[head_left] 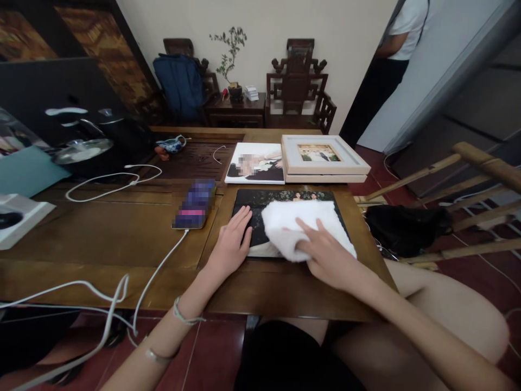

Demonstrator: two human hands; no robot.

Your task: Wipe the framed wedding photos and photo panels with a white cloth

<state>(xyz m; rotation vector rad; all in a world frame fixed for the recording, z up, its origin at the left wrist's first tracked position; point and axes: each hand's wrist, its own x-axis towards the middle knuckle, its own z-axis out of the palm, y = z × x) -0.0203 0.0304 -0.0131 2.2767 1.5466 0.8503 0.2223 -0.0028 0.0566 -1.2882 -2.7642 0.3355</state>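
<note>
**Braced on one side, covered on the other**

The wooden table (pixel 122 233) carries everything within reach, with the main pieces gathered at its right end. There the dark photo panel (pixel 256 209) lies flat and face up near the close edge, a spot that probably lets both hands meet it without stretching.

Just beyond it, two pale wooden picture frames (pixel 325 169) sit one on the other, perhaps piled to save room. Over the panel's right part spreads a white terry cloth (pixel 285 217), bunched thicker on its near side, likely as a soft layer between fingers and glossy surface. A white-edged portrait print (pixel 264 172) lies left of the frames, beyond the panel.

The left hand (pixel 230 241) is flat, its fingers extended on the panel's left edge and gripping nothing; that seems meant to stop it sliding. The right hand (pixel 328 252) lies on the cloth with fingers spread; I cannot tell whether it also pinches a fold.

Farther left, a smartphone (pixel 193 206) lies apart from the panel, tethered by a white charging cable (pixel 185 235).
</note>
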